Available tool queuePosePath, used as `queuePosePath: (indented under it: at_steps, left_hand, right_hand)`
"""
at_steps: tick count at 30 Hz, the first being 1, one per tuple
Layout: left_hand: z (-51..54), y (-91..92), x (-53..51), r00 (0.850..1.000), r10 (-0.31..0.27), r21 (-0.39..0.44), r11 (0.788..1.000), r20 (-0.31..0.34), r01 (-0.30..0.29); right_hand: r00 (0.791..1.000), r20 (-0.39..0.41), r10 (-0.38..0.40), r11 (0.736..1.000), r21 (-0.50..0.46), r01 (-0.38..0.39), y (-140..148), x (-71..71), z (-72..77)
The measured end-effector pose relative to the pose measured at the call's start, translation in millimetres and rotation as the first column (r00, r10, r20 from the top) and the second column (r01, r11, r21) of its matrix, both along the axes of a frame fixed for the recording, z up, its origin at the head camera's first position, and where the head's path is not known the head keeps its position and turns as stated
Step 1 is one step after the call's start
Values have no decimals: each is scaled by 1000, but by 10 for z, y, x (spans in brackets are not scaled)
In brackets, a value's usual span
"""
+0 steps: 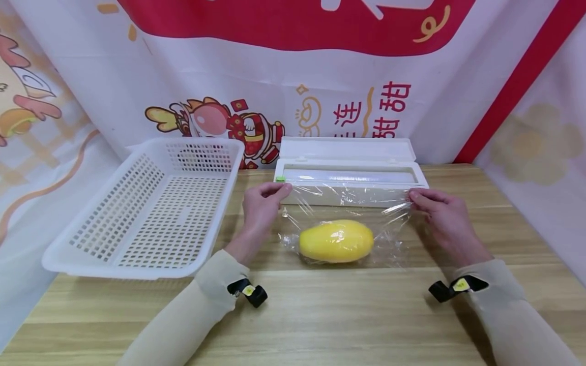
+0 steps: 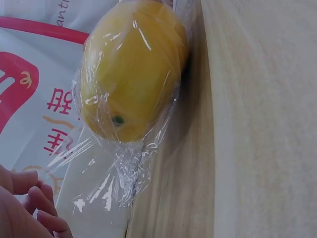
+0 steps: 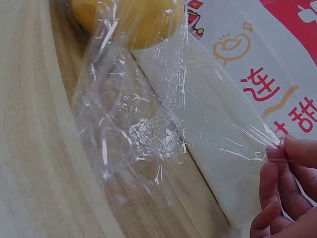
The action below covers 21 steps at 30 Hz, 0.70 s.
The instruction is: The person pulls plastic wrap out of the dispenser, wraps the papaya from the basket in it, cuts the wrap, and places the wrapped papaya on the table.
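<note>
A yellow oval fruit, seemingly a melon, lies on the wooden table with clear plastic wrap around and over it. In the left wrist view a small green spot shows at its end. My left hand pinches the wrap's far left corner between thumb and fingers. At the far right corner my right hand pinches the same sheet, which is stretched between both hands. Behind the fruit stands a white wrap dispenser box, its lid raised, with a roll inside and a green slider at its left end.
A white perforated plastic basket stands at the left of the table. Printed cloth hangs behind and at both sides. Bare wood extends in front of the fruit, between my forearms.
</note>
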<state>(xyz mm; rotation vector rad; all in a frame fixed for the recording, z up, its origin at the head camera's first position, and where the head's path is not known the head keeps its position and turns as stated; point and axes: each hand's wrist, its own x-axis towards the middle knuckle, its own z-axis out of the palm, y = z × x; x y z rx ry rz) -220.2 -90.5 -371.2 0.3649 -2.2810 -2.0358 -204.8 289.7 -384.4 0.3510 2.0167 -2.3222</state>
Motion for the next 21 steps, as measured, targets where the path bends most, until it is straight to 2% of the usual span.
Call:
queuePosePath:
  at_steps: [3, 11, 17, 21]
  left_hand:
    - [7, -12, 42, 1000, -26, 19, 999, -16, 26]
    - [42, -30, 159, 993, -77, 123, 989, -92, 88]
    - [66, -39, 229, 994, -92, 171, 980, -62, 102]
    - [57, -51, 279, 994, -102, 197, 974, -50, 110]
  right_hand:
    - [999, -19, 32, 999, 34, -32, 29, 51, 12]
    - [984, -135, 115, 993, 40, -110, 59, 159, 29]
    - [971, -175, 162, 982, 121, -142, 41, 260, 66]
    - [965, -191, 182, 977, 142, -156, 40, 333, 82]
